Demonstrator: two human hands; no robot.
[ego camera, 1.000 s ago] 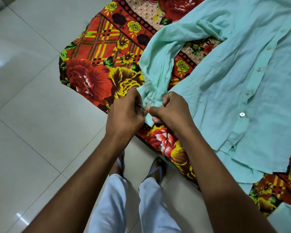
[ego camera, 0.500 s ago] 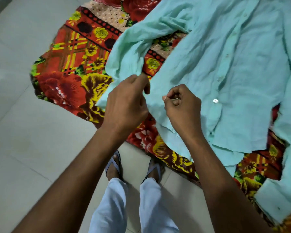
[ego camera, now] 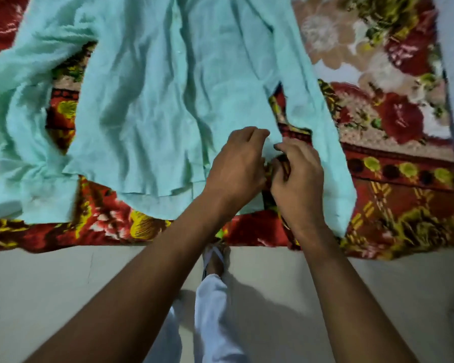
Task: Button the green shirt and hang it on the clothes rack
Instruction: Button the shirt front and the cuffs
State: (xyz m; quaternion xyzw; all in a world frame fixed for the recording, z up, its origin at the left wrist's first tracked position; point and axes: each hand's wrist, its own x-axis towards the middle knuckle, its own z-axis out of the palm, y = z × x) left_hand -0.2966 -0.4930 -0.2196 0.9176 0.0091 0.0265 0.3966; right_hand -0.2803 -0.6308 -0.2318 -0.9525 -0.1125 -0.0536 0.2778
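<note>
The mint-green shirt (ego camera: 152,106) lies spread front-up on a floral blanket (ego camera: 393,195), its button placket running up the middle. My left hand (ego camera: 236,163) rests on the shirt's lower right side, and its curled fingers grip the side edge of the fabric. Right beside it is my right hand (ego camera: 298,179), fingers curled over the gap between the shirt's body and the right sleeve (ego camera: 328,142). Motion blur hides whether that hand holds cloth. The left sleeve (ego camera: 24,142) lies along the left side. No clothes rack is in view.
The blanket's near edge meets a pale tiled floor (ego camera: 63,297). My legs in white trousers (ego camera: 210,310) and a sandalled foot (ego camera: 215,258) stand on the floor just in front of it.
Both hands have let go of the left sleeve's cuff and moved right across the shirt to its lower right side. The view has swung right and faces the shirt squarely.
</note>
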